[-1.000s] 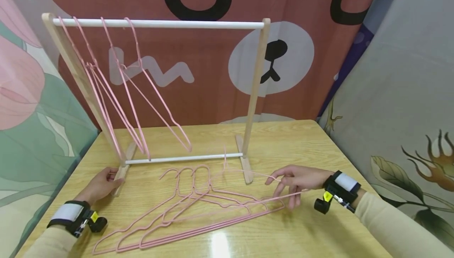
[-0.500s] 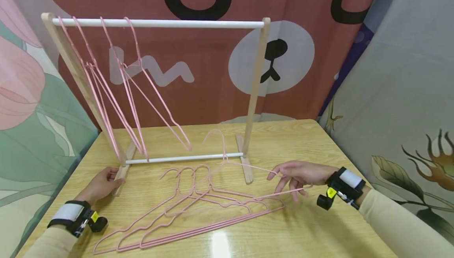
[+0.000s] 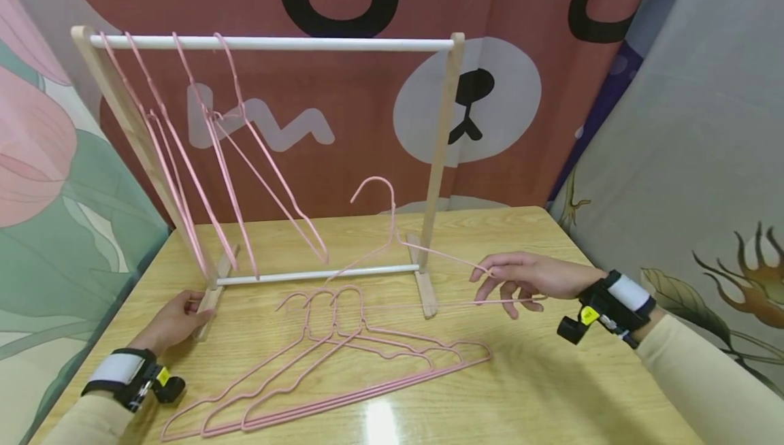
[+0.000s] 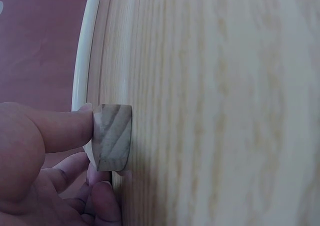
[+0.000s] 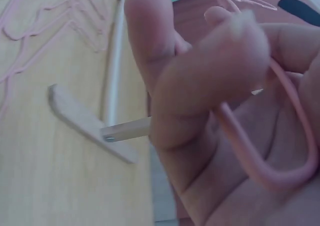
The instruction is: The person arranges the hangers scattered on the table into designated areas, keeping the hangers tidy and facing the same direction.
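Note:
In the head view my left hand [image 3: 174,322] grips the left wooden foot [image 3: 207,319] of a small clothes rack. The left wrist view has thumb and fingers pinching the end of that foot [image 4: 113,138]. My right hand [image 3: 520,276] holds a pink clothes hanger [image 3: 429,250] by its right corner, hook up, in front of the rack's right side. Its rounded corner [image 5: 275,180] loops across the palm in the right wrist view. Several pink hangers [image 3: 349,399] lie overlapped on the table in front of the rack.
More pink hangers [image 3: 294,203] hang at the left of the rack's white top rail [image 3: 343,43]. A lower white rail [image 3: 318,275] joins the two feet, the right foot [image 3: 426,292] being near the held hanger. Patterned cloth [image 3: 367,132] stands behind the wooden table [image 3: 539,377].
My right hand has risen and shifted slightly right, lifting the hanger away from those on the table; its hook now stands above the lower rail. My left hand stays on the foot.

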Available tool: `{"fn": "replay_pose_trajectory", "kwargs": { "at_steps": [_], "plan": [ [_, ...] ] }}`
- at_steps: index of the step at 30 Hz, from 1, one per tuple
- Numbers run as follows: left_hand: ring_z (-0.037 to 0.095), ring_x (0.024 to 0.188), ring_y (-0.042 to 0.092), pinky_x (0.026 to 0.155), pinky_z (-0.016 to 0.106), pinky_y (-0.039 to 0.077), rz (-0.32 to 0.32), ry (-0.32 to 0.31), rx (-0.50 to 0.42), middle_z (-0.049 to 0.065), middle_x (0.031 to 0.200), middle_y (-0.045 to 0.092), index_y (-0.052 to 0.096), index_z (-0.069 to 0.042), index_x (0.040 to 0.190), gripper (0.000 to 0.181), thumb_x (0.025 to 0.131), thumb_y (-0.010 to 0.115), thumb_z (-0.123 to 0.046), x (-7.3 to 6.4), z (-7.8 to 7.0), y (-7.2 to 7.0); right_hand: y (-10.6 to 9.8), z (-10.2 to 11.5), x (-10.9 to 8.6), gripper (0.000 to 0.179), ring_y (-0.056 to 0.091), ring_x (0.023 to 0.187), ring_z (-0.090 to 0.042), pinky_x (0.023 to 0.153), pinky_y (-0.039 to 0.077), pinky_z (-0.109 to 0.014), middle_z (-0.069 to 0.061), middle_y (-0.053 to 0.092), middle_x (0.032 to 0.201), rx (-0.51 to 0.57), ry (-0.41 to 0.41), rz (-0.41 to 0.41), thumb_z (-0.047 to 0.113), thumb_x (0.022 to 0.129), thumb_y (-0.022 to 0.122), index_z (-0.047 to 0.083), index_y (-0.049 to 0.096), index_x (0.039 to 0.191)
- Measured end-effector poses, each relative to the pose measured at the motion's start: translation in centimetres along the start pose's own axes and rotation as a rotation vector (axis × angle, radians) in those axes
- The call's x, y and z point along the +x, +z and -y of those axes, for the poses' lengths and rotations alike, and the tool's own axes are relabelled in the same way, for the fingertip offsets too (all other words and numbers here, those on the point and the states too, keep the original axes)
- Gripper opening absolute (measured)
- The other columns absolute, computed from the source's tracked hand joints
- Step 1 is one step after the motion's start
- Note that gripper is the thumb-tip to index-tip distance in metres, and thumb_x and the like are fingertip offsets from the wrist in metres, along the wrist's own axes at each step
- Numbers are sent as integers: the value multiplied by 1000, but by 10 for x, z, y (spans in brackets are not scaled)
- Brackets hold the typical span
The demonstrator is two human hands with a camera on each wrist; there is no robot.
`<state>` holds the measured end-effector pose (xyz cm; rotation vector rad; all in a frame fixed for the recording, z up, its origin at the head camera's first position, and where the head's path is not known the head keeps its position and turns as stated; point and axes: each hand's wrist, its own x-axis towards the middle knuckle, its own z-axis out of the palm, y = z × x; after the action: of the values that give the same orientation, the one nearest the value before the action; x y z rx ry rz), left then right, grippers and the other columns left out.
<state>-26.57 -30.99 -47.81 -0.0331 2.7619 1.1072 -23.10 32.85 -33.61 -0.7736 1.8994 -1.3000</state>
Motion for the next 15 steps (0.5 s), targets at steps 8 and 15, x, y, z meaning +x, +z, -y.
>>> {"fn": "replay_pose_trajectory", "kwargs": {
  "at_steps": [8, 15],
  "plan": [
    [35, 94, 54, 71, 32, 47, -5, 13, -17, 29, 105, 51, 38, 20, 128, 46, 102, 57, -12, 0, 0, 0, -8, 26, 1, 33, 66, 73, -25, 48, 43, -25, -27, 60, 130, -112, -24, -121, 25, 113, 33, 8, 51, 135],
    [34, 93, 54, 70, 31, 47, -6, 19, -31, 28, 104, 52, 38, 21, 128, 45, 101, 57, -10, -1, 0, 0, -10, 49, 9, 30, 65, 73, -32, 47, 42, -29, -18, 65, 126, -152, -63, -240, 26, 113, 35, 12, 54, 132]
  ]
}}
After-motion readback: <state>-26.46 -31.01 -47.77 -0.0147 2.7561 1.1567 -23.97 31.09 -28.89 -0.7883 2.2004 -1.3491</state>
